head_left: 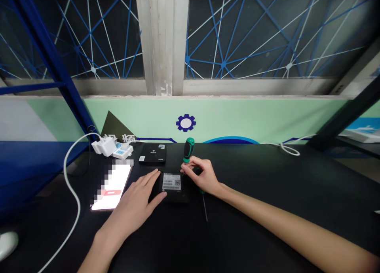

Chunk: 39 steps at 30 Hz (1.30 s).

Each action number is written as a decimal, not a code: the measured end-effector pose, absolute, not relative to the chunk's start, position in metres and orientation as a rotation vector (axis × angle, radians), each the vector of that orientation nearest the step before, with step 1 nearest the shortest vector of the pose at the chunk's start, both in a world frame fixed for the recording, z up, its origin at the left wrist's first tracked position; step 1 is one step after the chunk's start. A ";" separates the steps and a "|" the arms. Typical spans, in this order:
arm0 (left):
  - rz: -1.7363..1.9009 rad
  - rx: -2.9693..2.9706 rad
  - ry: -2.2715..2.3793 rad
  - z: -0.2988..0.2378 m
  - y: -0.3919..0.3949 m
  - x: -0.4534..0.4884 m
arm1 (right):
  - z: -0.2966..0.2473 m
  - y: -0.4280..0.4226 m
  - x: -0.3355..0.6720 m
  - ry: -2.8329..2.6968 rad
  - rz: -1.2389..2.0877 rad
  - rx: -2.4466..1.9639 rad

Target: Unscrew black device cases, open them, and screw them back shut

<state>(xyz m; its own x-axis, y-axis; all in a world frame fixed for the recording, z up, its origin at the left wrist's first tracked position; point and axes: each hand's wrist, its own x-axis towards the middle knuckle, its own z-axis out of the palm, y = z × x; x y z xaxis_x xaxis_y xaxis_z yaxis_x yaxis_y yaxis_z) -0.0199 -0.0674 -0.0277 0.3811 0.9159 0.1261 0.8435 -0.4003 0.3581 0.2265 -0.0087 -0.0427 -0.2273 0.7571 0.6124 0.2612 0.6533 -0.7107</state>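
A flat black box (173, 188) lies on the dark tabletop (237, 225) with a white barcode label (171, 182) facing up. My left hand (133, 203) rests on its left side, fingers spread, holding it down. My right hand (202, 174) grips a green-and-black screwdriver (188, 149) upright, its thin tip at the box's upper right corner. A second thin shaft (204, 207) lies beside the box, partly hidden under my right hand. I cannot tell what it belongs to.
A second black box (152, 153) sits behind the first. To the left lie a lit phone (111, 188) with a blurred screen, a white charger (103, 146) on a power strip (121, 149), and a white cable (69, 186). A white computer mouse (7, 245) shows at lower left.
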 end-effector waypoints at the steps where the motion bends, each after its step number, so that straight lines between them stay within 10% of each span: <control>1: 0.432 2.399 1.571 -0.028 -0.067 -0.020 | -0.042 -0.009 0.227 -1.799 0.575 -0.811; 39: 0.453 2.407 1.555 -0.029 -0.067 -0.021 | -0.044 -0.009 0.229 -1.802 0.561 -0.754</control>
